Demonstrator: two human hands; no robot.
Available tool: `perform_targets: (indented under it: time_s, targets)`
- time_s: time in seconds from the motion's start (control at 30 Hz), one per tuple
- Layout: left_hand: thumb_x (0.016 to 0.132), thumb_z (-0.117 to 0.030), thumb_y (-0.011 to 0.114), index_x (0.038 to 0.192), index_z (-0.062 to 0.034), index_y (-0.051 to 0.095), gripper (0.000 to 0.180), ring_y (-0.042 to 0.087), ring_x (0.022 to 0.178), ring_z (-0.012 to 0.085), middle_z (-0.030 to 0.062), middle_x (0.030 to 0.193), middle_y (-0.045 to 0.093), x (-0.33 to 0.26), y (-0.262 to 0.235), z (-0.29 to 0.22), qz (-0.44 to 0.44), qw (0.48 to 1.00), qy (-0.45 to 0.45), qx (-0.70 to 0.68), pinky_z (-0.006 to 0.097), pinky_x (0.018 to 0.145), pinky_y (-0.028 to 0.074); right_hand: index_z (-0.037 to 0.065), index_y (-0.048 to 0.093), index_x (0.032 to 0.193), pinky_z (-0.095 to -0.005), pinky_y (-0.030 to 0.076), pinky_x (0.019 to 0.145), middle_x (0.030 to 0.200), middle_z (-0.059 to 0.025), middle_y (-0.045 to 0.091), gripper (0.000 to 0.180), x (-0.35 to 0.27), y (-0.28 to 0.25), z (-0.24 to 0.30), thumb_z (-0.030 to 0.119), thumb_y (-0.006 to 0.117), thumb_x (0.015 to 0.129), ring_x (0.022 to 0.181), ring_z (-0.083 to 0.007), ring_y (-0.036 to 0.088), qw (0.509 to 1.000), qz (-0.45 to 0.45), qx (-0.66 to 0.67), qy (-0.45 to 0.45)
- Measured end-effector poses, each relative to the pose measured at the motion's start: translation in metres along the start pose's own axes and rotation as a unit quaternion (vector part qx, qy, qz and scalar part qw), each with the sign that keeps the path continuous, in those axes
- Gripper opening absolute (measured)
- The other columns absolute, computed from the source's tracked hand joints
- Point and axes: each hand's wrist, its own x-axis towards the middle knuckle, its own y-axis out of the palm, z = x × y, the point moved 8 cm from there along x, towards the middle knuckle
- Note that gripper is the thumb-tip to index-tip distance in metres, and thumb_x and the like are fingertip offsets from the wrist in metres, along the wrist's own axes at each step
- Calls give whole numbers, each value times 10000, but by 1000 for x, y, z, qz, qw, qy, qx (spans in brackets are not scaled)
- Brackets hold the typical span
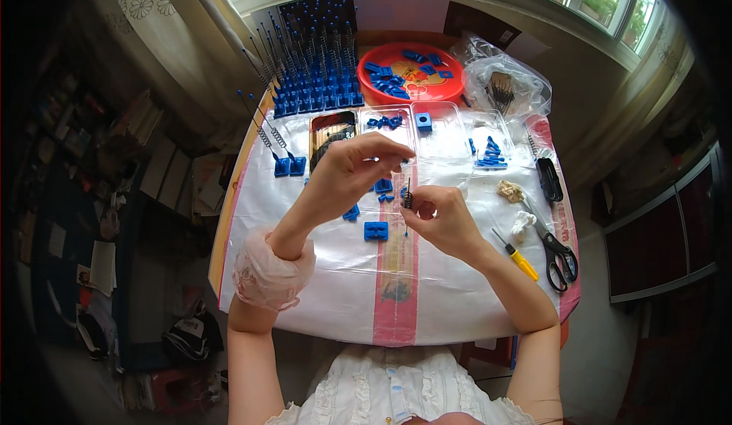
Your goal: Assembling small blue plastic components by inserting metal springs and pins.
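Over the middle of the table, my right hand [446, 223] pinches a small dark coil spring [408, 198] with a thin rod running through it. A blue tip shows at the rod's lower end. Just above the spring is my left hand [351, 173], its thumb and fingertips drawn together; a tiny dark bit may be between them, too small to name. Nearer to me lies a blue square base [376, 231]. More blue pieces [383, 186] lie partly hidden under my hands. At the left, two blue bases [290, 166] stand with springs and rods rising from them.
Rows of blue bases with springs and rods [319, 93] stand at the back left. Behind the clear trays [440, 147] is a red basin [451, 89] of blue parts, beside a plastic bag [518, 82]. Black scissors [560, 261] and a yellow-handled screwdriver [523, 263] lie at right.
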Motion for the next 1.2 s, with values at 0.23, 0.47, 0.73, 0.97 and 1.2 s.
perform_targets:
  time_s: [0.23, 0.47, 0.73, 0.97, 1.2]
  targets:
    - [994, -39, 627, 1216, 3, 609, 227, 674, 972, 121, 64, 1019, 688, -3, 7, 3, 35, 997, -14, -61, 279, 878, 569, -53, 707, 872, -243, 488, 564, 721, -64, 676, 136, 0, 2, 1, 77, 749, 860, 610, -77, 603, 1000, -8, 1, -5]
    - [996, -69, 643, 1238, -29, 457, 308, 644, 967, 106, 68, 980, 665, -4, 8, 11, 67, 990, -78, -93, 263, 880, 538, -44, 717, 864, -333, 504, 597, 719, -130, 686, 152, 1, 2, 5, 103, 737, 833, 605, -191, 636, 1000, -10, 12, 7]
    - [1004, -58, 628, 1268, -34, 429, 332, 650, 976, 121, 88, 1000, 663, -4, 8, 2, 81, 991, -72, -81, 271, 888, 540, -40, 723, 862, -324, 497, 590, 706, -125, 680, 154, 1, 2, 4, 110, 735, 834, 597, -184, 628, 1000, -13, 10, 6]
    - [988, -10, 614, 1279, -34, 424, 349, 664, 972, 145, 96, 986, 665, -7, 8, -11, 79, 996, -26, -18, 304, 893, 551, -40, 722, 871, -326, 496, 590, 704, -125, 679, 150, 1, 4, 6, 104, 736, 832, 598, -179, 627, 999, -18, 29, -2]
    - [876, 48, 699, 1290, -62, 462, 489, 701, 872, 216, 90, 875, 668, -4, 18, -53, 93, 958, 50, 265, 356, 816, 568, -42, 708, 854, -340, 501, 598, 711, -130, 676, 145, 1, 4, 7, 100, 732, 833, 600, -200, 626, 1000, -14, 21, -6]
